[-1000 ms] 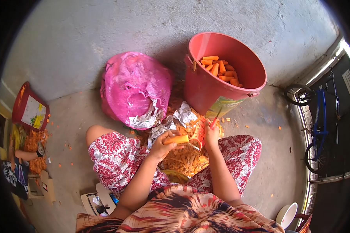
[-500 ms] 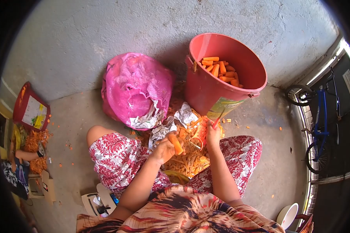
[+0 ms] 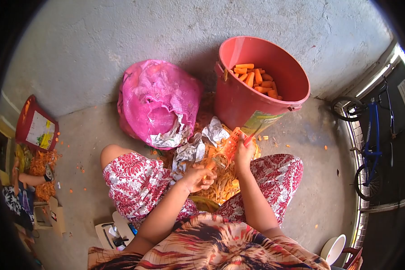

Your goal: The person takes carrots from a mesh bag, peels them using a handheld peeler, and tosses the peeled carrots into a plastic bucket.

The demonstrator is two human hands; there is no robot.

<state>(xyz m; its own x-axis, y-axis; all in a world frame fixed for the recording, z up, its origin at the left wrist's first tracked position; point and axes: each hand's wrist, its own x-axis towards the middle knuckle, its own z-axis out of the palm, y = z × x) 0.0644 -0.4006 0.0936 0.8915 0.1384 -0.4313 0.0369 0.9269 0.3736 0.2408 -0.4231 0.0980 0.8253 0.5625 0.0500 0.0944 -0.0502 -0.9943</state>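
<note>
In front of the large red bucket [image 3: 233,96], on the side nearest the wearer, the left hand [image 3: 195,179] is curled around a carrot [image 3: 209,167], its fingers pressed in and the top end poking out toward the bucket. The right hand [image 3: 244,155], closer to the bucket, is closed on an orange perforated peeler [image 3: 231,142]; a red-handled knife [image 3: 247,140] sticks up from the same grip, its blade pointing toward the bucket. The peeler slants down to the carrot, though blur hides whether its edge touches the skin.

The step in hand looks like a peeling stroke. A further stroke would call for the carrot held firmly by its lower end, fingertips out of the edge's path, and the spare blade kept turned away.

Below the hands, before the bucket, lies a heap of peelings [image 3: 223,185], with crumpled paper [image 3: 190,150] to the bucket's left. Carrot pieces [image 3: 258,80] sit inside the bucket. A pink sack [image 3: 159,101] slumps left of it; a blue bicycle [image 3: 371,146] stands off to its right.
</note>
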